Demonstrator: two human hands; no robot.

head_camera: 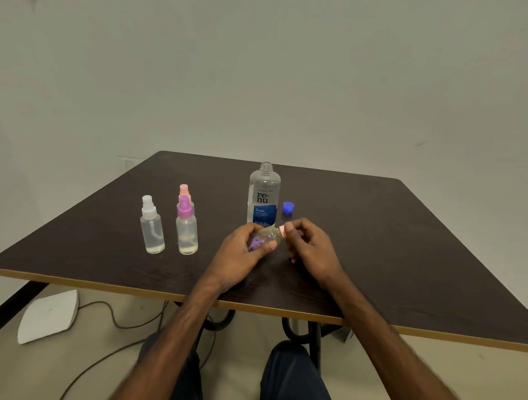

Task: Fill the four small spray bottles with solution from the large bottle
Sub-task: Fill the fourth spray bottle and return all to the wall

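Observation:
My left hand grips a small clear spray bottle with purple marks, tipped on its side over the table. My right hand pinches its pink spray top. Just behind stands the large clear bottle with a blue label, its neck uncapped. Its blue cap lies to its right. Three small spray bottles stand at the left: one with a white top, one with a purple top, and behind that one with a peach top.
The dark wooden table has a light front edge close to my lap. Below on the floor lie a white sheet and cables. A plain wall rises behind.

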